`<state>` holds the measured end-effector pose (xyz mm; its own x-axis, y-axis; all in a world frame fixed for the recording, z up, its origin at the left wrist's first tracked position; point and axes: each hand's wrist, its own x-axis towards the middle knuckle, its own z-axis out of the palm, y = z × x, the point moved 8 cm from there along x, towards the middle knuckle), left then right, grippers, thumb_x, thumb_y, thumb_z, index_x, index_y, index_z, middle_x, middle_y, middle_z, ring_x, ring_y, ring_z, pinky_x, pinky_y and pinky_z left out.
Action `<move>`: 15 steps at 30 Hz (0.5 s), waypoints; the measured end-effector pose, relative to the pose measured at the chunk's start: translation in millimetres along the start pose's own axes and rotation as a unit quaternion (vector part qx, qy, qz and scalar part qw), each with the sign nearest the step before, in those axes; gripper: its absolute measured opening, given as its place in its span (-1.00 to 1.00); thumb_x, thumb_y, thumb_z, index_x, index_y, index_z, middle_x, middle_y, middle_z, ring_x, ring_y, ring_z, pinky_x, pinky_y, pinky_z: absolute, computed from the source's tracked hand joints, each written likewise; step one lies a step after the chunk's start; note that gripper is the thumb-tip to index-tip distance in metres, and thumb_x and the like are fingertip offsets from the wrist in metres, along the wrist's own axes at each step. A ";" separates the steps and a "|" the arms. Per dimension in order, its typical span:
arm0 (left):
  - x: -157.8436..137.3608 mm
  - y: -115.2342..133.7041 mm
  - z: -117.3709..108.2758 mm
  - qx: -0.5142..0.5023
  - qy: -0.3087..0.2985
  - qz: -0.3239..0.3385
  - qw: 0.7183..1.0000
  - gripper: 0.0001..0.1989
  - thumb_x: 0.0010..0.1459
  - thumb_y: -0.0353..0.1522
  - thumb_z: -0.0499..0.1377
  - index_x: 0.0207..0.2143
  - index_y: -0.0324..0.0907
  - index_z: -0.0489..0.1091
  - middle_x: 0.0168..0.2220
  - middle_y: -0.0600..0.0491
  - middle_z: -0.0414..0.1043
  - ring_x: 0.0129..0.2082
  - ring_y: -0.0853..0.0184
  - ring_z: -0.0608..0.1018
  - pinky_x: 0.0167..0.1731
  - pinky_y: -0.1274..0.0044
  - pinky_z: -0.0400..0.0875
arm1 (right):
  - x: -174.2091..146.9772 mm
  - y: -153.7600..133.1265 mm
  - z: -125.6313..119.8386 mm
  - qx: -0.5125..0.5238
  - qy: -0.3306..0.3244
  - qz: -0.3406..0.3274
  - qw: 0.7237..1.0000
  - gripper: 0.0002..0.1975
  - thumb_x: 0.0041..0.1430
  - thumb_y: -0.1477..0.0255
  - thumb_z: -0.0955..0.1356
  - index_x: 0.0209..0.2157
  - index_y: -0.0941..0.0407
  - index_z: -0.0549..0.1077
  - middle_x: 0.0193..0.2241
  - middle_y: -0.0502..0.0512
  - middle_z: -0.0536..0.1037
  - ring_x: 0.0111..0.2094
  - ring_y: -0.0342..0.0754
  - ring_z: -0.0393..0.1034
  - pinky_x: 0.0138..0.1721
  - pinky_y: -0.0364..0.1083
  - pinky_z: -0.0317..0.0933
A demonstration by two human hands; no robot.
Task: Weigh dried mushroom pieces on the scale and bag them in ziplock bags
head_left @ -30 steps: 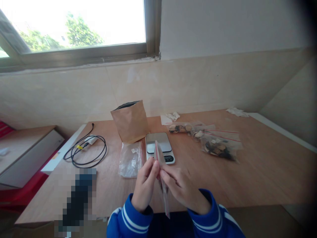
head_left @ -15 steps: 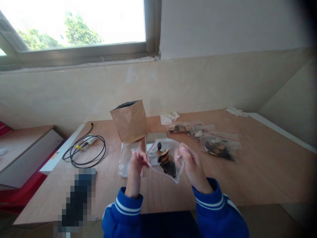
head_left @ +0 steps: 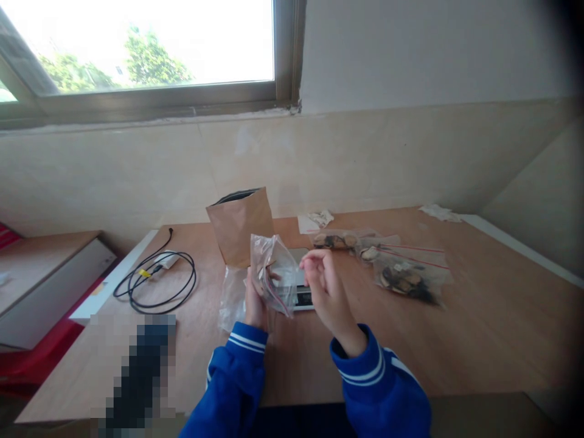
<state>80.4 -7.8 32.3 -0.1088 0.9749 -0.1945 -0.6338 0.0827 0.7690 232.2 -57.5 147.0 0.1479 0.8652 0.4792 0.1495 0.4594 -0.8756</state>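
Note:
A clear zip bag [head_left: 276,274] stands tilted in my left hand [head_left: 254,302], whose fingers are wrapped around its left side. The dark and brown dried pieces seen in it earlier barely show now. To the right of the bag, apart from it, my right hand [head_left: 326,286] is raised with its fingers bent together. Whether anything small is between those fingertips I cannot make out. Partly covered by the bag and the right hand, a white device with a dark panel, like a small scale [head_left: 302,299], lies on the table. Another clear bag [head_left: 231,304] lies flat behind my left wrist.
A brown paper pouch [head_left: 241,228] stands open-topped at the back. Several clear bags of dried pieces [head_left: 406,283] lie to the right. A coiled black cable [head_left: 194,289] and a white adapter [head_left: 166,260] rest on the left of the wooden table [head_left: 479,316]. Crumpled paper [head_left: 320,218] lies near the wall.
My right hand has let go of the bag and is now apart from it. The left hand has turned the bag more upright and leftward, uncovering more of the white device.

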 end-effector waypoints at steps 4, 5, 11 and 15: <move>21.8 0.0 -10.1 -0.086 -0.003 0.002 0.996 -0.58 0.21 -0.08 0.06 -0.30 -0.23 0.51 -0.36 0.01 0.54 -0.38 0.36 0.55 -0.31 0.55 0.45 | 9.2 -13.7 37.2 -0.055 -0.147 -0.023 0.987 -0.75 0.27 0.54 0.14 -0.14 0.11 0.38 -0.20 0.14 0.45 -0.17 -0.07 0.39 -0.08 -0.04 0.31; 24.2 -0.3 -11.7 -0.109 -0.002 0.005 0.994 -0.58 0.23 -0.09 0.04 -0.27 -0.22 0.52 -0.31 0.02 0.56 -0.32 0.34 0.57 -0.27 0.55 0.46 | 12.0 -10.8 45.4 -0.087 -0.164 -0.025 0.982 -0.70 0.23 0.60 0.13 -0.15 0.12 0.40 -0.18 0.17 0.45 -0.12 -0.04 0.39 -0.02 -0.01 0.29; 22.1 -6.4 -13.0 -0.130 -0.005 0.013 0.991 -0.60 0.24 -0.15 0.06 -0.13 -0.24 0.52 -0.12 -0.05 0.56 -0.04 0.20 0.55 -0.05 0.48 0.44 | 19.6 19.8 88.7 -0.196 -0.227 -0.070 0.951 -0.42 0.07 0.71 0.13 0.14 0.21 0.27 0.16 0.30 0.29 0.24 0.04 0.12 0.27 0.10 0.03; 20.8 -13.4 -13.4 -0.128 -0.003 -0.002 0.992 -0.62 0.23 -0.18 0.08 -0.11 -0.25 0.51 -0.10 -0.08 0.55 0.04 0.18 0.50 0.05 0.45 0.38 | 17.8 33.1 106.1 -0.253 -0.292 -0.099 0.917 -0.36 0.02 0.69 0.21 0.20 0.37 0.18 0.24 0.44 0.18 0.31 0.16 -0.04 0.33 0.20 -0.14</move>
<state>76.4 8.6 9.8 -0.1010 0.9760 -0.1930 -0.8081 0.0327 0.5882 136.1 -5.6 120.0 -0.4571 0.8035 0.3814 0.5737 0.5941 -0.5639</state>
